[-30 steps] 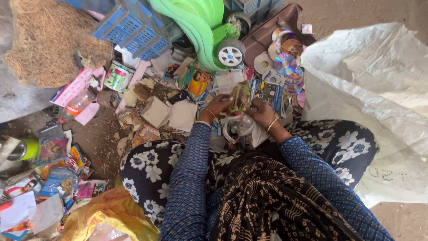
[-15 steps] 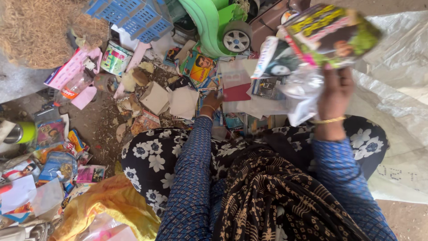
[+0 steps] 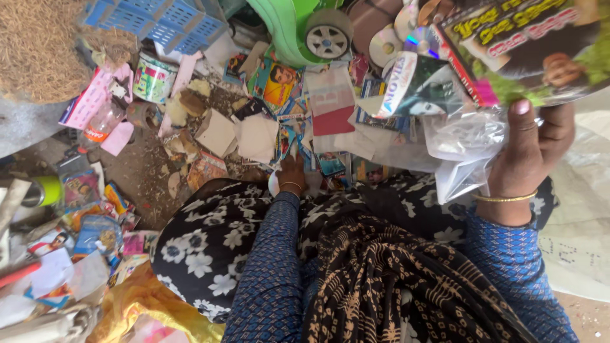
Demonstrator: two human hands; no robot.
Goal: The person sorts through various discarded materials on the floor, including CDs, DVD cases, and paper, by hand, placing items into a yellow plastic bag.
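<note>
My right hand (image 3: 530, 152) was raised at upper right, grip closed on a bundle: a glossy printed cover (image 3: 521, 47) plus a clear plastic bag (image 3: 460, 149) hanging below it. I judged both light; the cover thin and bendy, slick, so best pinched at its lower edge where the thumb sat. The bag looked soft and crinkly. The cover's long axis ran left to right, tilted slightly, face toward the camera. My left hand (image 3: 291, 174) was low, resting among paper scraps (image 3: 254, 136) on the ground just past my knee; I couldn't tell its grip. Discs (image 3: 384, 44) and a green toy car (image 3: 298, 28) lay beyond.
</note>
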